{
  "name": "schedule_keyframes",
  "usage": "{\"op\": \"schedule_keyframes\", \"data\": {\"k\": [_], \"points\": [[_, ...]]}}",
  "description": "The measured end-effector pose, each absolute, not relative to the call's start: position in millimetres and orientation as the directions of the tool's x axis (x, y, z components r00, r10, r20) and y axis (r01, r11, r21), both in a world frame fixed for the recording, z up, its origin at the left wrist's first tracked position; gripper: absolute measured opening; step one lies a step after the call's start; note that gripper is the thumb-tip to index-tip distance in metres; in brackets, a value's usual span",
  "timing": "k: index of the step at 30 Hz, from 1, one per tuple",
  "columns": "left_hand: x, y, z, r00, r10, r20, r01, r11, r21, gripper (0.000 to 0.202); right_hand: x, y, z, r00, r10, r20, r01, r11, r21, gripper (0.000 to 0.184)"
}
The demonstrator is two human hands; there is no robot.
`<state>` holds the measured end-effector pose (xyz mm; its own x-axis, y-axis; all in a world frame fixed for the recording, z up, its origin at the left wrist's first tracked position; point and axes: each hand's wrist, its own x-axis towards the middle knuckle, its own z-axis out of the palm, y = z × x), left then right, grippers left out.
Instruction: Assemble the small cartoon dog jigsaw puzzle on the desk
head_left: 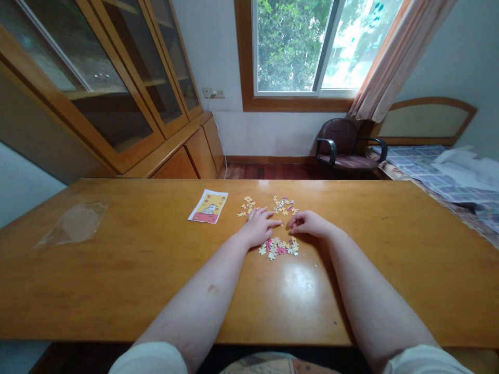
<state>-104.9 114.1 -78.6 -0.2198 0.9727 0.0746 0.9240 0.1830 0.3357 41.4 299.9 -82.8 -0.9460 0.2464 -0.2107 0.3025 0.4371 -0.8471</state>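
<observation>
Small jigsaw puzzle pieces lie in three loose groups on the wooden table. My left hand (260, 227) rests among them, fingers stretched out and spread, its palm partly over the back-left pieces (247, 203). Just to its right, my right hand (311, 224) is closed, thumb and fingers curled together low over the table. Whatever its fingertips pinch, if anything, is too small to make out. Yellow and white pieces (284, 205) lie behind the hands. In front of them is a pile of pink, cream and white pieces (278, 248), some turned face down.
A picture card (209, 206) with a white puppy on yellow and red lies left of my hands. A clear plastic bag (80, 222) is at the table's far left. Beyond the table (156, 280) stand a dark office chair (341, 143), a glass-door cabinet and a bed.
</observation>
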Motion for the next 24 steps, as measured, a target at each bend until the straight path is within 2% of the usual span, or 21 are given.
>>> {"op": "schedule_keyframes", "data": {"k": [2, 4, 8, 11, 15, 19, 22, 24], "points": [[-107.0, 115.0, -79.7, -0.268, 0.958, 0.098, 0.918, 0.224, 0.327, 0.040, 44.4, 301.6, -79.3, -0.951, 0.137, -0.277, 0.310, 0.400, -0.863, 0.043], [-109.6, 115.8, -80.7, -0.348, 0.928, 0.131, 0.902, 0.293, 0.318, 0.036, 45.6, 300.6, -75.8, -0.949, 0.088, -0.304, 0.312, 0.427, -0.849, 0.044], [-114.5, 115.8, -81.3, -0.499, 0.846, 0.187, 0.843, 0.423, 0.333, 0.031, 44.1, 297.7, -73.3, -0.942, 0.109, -0.318, 0.326, 0.524, -0.787, 0.037], [-116.2, 115.2, -80.3, -0.553, 0.806, 0.213, 0.810, 0.460, 0.363, 0.029, 40.5, 296.2, -76.7, -0.933, 0.187, -0.306, 0.358, 0.546, -0.757, 0.028], [-113.9, 115.4, -78.2, -0.433, 0.876, 0.213, 0.859, 0.330, 0.390, 0.032, 32.3, 288.6, -83.6, -0.915, 0.356, -0.192, 0.381, 0.598, -0.705, 0.020], [-107.6, 115.1, -77.0, -0.230, 0.961, 0.151, 0.906, 0.155, 0.394, 0.041, 26.4, 282.3, -87.2, -0.897, 0.435, -0.078, 0.384, 0.680, -0.625, 0.022], [-104.1, 114.0, -77.5, -0.176, 0.980, 0.096, 0.917, 0.128, 0.377, 0.045, 28.8, 287.0, -88.4, -0.911, 0.401, -0.097, 0.349, 0.624, -0.699, 0.019], [-103.3, 113.6, -78.0, -0.184, 0.980, 0.070, 0.922, 0.148, 0.359, 0.045, 32.9, 292.7, -88.3, -0.939, 0.302, -0.166, 0.310, 0.530, -0.789, 0.024]]}}
